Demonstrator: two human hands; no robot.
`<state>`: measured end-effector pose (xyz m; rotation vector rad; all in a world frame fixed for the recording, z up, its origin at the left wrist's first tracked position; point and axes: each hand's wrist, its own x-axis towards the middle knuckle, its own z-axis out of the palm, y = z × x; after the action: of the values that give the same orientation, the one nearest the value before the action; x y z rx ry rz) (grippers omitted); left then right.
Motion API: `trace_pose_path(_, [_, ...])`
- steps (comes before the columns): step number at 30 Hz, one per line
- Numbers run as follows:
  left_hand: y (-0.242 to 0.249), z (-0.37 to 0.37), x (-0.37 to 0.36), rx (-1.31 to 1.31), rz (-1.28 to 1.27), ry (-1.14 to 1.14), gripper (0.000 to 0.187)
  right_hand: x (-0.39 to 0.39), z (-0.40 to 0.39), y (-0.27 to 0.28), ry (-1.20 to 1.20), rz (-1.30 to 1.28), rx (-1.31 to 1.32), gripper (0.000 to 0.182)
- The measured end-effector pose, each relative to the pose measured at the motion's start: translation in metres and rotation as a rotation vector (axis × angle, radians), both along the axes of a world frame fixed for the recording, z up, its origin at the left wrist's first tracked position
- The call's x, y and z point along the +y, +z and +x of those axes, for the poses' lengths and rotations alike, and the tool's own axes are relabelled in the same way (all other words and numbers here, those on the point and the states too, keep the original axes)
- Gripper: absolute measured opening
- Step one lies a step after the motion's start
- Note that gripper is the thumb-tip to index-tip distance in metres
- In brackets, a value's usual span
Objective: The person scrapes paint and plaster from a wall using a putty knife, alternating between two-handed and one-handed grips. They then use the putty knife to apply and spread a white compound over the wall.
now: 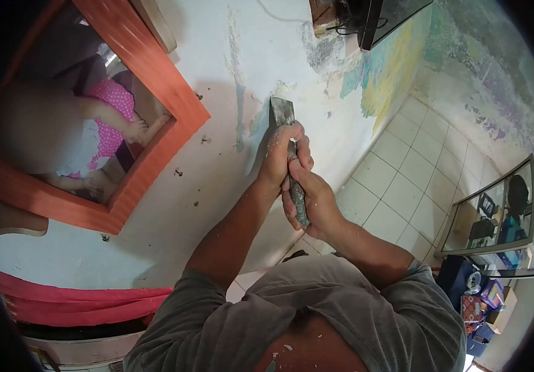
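Note:
A scraper (283,113) with a flat, worn metal blade points up at the white wall (217,180), its edge right at a patch of chipped paint. My left hand (277,155) is wrapped round the scraper's upper part, just below the blade. Lower down, my right hand (313,201) grips the speckled, paint-crusted handle. Flakes of pale dust cling to both hands. Around the blade the paint is broken, with blue-grey streaks (240,118) showing to its left.
An orange-framed opening (146,177) at left shows a child in pink. A dark screen (397,18) juts out at top. Tiled floor (397,173) runs right toward a glass display case (496,217) and boxes (474,310). Red cloth (75,301) hangs lower left.

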<state>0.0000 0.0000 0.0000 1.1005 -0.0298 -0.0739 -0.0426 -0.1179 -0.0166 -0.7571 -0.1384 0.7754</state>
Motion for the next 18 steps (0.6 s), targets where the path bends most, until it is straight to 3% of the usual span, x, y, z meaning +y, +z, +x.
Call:
trace_pose_path(8, [0.004,-0.003,-0.003,0.026,0.061,0.137,0.026,0.003,-0.003,0.004,-0.006,0.055,0.023,0.045])
trace_pose_path(11, [0.027,0.012,-0.007,0.05,0.075,0.021,0.025,0.001,0.01,0.017,-0.06,0.115,-0.018,0.045])
trace_pose_path(18, [0.005,0.008,-0.007,0.036,-0.005,0.033,0.029,-0.002,0.003,0.004,-0.031,0.073,0.005,0.045])
